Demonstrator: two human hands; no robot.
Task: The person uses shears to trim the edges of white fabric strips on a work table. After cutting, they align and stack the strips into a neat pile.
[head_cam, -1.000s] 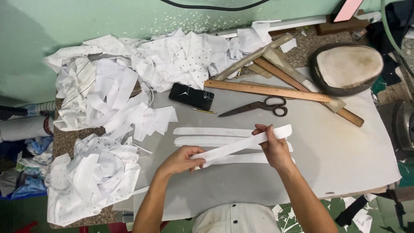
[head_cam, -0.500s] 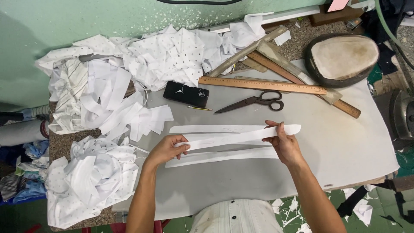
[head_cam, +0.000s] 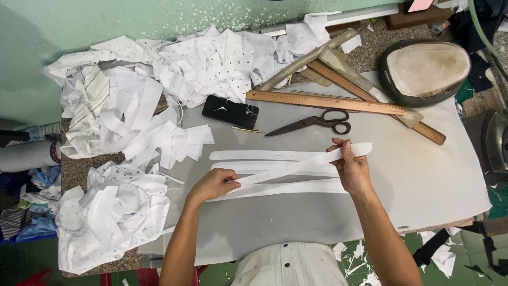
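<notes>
Over the grey padded table (head_cam: 423, 180), both forearms reach forward from the near edge.
Left hand (head_cam: 214, 182): palm down, fingers pinched on the lower end of the long white fabric strip (head_cam: 296, 165).
Right hand (head_cam: 350, 168): raised, thumb and fingers clamped near the strip's rounded upper end.
Strip: stretched slantwise between the hands, lifted above similar flat white strips (head_cam: 264, 155).
Beyond: black scissors (head_cam: 315, 123), wooden ruler (head_cam: 323, 102), black phone (head_cam: 230, 112).
</notes>
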